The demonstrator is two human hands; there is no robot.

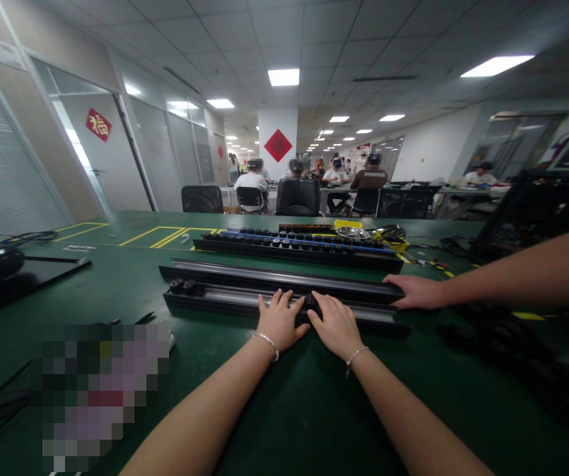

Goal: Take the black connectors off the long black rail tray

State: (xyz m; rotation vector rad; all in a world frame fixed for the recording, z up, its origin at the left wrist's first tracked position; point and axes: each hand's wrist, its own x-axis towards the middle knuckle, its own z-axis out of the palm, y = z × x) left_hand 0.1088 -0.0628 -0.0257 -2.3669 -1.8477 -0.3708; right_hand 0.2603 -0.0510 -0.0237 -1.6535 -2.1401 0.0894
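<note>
Two long black channels lie side by side on the green table. Over the nearer channel (225,301) rest both my hands. My left hand (280,320) has its fingers spread on it. Beside it, my right hand (336,324) has its fingertips at a small black part (310,303) in the channel; whether it grips the part is unclear. Small black round parts (183,286) sit at the channel's left end. Another person's hand (420,291) touches the right end of the farther channel (264,274).
Behind the channels lies a black rail with many small parts (294,246). A yellow tray (347,225) and cables stand at the back right. Cables and a pixelated item (110,390) lie at the left. Dark objects (512,350) fill the right side.
</note>
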